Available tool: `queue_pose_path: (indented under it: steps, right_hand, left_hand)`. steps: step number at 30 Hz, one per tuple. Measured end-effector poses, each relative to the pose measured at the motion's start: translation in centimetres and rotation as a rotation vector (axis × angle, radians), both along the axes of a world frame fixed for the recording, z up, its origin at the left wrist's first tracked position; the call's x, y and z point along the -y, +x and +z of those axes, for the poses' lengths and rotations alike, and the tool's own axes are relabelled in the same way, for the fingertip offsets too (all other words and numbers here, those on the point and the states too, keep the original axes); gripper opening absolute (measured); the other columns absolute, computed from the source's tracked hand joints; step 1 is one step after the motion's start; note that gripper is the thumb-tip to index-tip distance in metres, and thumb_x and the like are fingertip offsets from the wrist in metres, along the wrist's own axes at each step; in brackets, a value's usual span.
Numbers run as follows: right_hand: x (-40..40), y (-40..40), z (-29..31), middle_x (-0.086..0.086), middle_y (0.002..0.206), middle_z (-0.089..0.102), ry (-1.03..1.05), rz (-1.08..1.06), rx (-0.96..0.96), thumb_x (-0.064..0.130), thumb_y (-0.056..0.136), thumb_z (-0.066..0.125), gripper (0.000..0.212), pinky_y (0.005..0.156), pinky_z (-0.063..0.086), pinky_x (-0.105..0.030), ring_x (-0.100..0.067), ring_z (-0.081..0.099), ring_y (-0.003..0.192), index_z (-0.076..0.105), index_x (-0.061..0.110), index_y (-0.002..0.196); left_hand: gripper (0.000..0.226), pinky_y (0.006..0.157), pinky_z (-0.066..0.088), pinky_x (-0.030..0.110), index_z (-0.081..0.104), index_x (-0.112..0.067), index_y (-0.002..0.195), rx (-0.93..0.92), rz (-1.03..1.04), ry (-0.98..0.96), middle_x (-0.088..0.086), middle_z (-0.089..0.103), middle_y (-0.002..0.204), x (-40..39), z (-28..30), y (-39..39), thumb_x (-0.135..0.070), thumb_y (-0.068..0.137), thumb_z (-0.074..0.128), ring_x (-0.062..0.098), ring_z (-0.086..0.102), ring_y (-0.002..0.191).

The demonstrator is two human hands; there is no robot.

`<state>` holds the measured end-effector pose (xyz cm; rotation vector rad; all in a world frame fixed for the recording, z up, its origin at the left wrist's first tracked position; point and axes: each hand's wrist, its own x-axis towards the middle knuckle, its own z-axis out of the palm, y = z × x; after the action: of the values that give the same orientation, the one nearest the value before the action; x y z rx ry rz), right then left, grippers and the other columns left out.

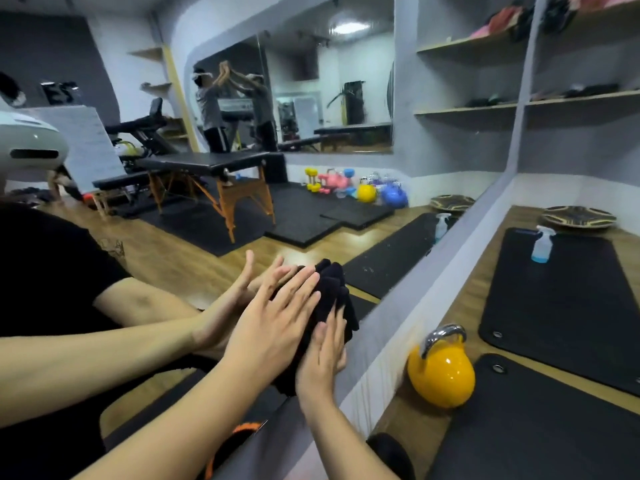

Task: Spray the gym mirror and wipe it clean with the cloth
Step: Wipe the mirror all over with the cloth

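The black cloth (332, 289) is bunched, soft and folded, pressed flat to the mirror (311, 216) under both palms. Its long axis runs up and away along the glass, extending beyond the fingertips. The left hand (277, 323) lies higher and covers more of it, fingers extended and slightly spread. The right hand (322, 355) sits lower, fingers straight and close together. Neither pinches the cloth. The spray bottle (543, 244), translucent plastic, stands far right on a mat (561, 299), well apart.
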<state>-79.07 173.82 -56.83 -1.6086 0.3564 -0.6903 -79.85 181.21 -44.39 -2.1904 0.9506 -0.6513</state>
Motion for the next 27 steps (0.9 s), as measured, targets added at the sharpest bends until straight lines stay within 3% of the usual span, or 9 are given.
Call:
queue_pose_path:
  steps: [1, 4, 5, 11, 17, 20, 24, 27]
  right_hand:
    - [0.7, 0.5, -0.4, 0.031, 0.163, -0.003, -0.038, 0.004, -0.002, 0.077, 0.088, 0.000, 0.044, 0.124, -0.006, -0.043, 0.007, -0.012, 0.149, -0.008, 0.082, 0.132]
    - [4.3, 3.5, -0.6, 0.027, 0.164, -0.002, -0.103, -0.057, 0.090, 0.072, 0.094, 0.001, 0.048, 0.124, -0.003, -0.041, 0.004, -0.013, 0.150, -0.005, 0.073, 0.141]
    - [5.8, 4.9, -0.1, 0.025, 0.165, 0.000, -0.101, -0.082, 0.130, 0.070, 0.096, 0.002, 0.048, 0.123, -0.001, -0.039, 0.002, -0.011, 0.151, -0.002, 0.070, 0.144]
    - [13.7, 10.5, 9.0, 0.012, 0.168, 0.009, -0.123, -0.128, 0.265, 0.057, 0.103, 0.010, 0.048, 0.121, 0.004, -0.044, -0.010, -0.001, 0.155, 0.007, 0.057, 0.152]
    - [18.1, 13.5, 20.3, 0.003, 0.169, 0.011, -0.221, -0.123, 0.455, 0.058, 0.103, 0.013, 0.054, 0.119, 0.010, -0.055, -0.022, 0.004, 0.156, 0.012, 0.045, 0.156]
    - [18.3, 13.5, 20.3, -0.003, 0.169, 0.006, -0.360, -0.083, 0.501, 0.073, 0.096, 0.014, 0.069, 0.115, 0.010, -0.064, -0.030, 0.000, 0.156, 0.001, 0.045, 0.157]
    - [18.8, 13.5, 19.3, -0.006, 0.169, -0.001, -0.494, -0.082, 0.514, 0.093, 0.077, 0.027, 0.105, 0.110, 0.014, -0.072, -0.036, -0.002, 0.154, -0.006, 0.035, 0.159]
    - [19.2, 12.9, 19.6, -0.010, 0.168, 0.001, -0.552, -0.104, 0.527, 0.089, 0.081, 0.034, 0.104, 0.106, 0.020, -0.075, -0.040, 0.003, 0.153, -0.006, 0.033, 0.159]
  left_hand:
    - [0.062, 0.100, -0.045, 0.054, 0.001, -0.012, 0.163, 0.048, -0.033, -0.025, 0.016, -0.034, 0.158, 0.2, -0.3, 0.8, -0.032, 0.106, 0.015, 0.033, -0.043, 0.141]
    - [0.064, 0.122, -0.020, 0.055, 0.044, -0.014, 0.153, 0.151, -0.131, -0.072, 0.019, 0.018, 0.166, 2.7, -0.4, 3.7, -0.031, 0.095, 0.026, 0.033, -0.010, 0.157]
    - [0.064, 0.124, -0.016, 0.054, 0.049, -0.012, 0.150, 0.181, -0.153, -0.055, 0.018, 0.025, 0.165, 4.0, -0.1, 4.8, -0.030, 0.093, 0.027, 0.032, -0.004, 0.157]
    - [0.064, 0.125, -0.013, 0.054, 0.046, -0.006, 0.151, 0.263, -0.193, -0.054, 0.015, 0.025, 0.165, 11.4, 9.5, 9.4, -0.029, 0.094, 0.030, 0.031, 0.014, 0.155]
    - [0.062, 0.122, -0.013, 0.060, 0.036, -0.018, 0.158, 0.579, -0.117, -0.125, 0.013, 0.023, 0.168, 13.1, 20.4, 10.9, -0.032, 0.099, 0.041, 0.032, 0.018, 0.156]
    - [0.064, 0.117, -0.015, 0.067, 0.033, -0.019, 0.159, 0.645, -0.018, -0.152, 0.013, 0.016, 0.170, 12.5, 21.0, 10.4, -0.052, 0.105, 0.034, 0.036, 0.011, 0.157]
    - [0.068, 0.118, -0.014, 0.067, 0.035, -0.020, 0.159, 0.738, 0.104, -0.203, 0.012, 0.016, 0.170, 12.6, 19.1, 9.7, -0.060, 0.104, 0.032, 0.034, 0.012, 0.157]
    - [0.073, 0.120, -0.005, 0.070, 0.034, -0.019, 0.159, 0.734, 0.129, -0.246, 0.012, 0.015, 0.170, 12.4, 19.3, 8.6, -0.066, 0.103, 0.031, 0.034, 0.010, 0.158]
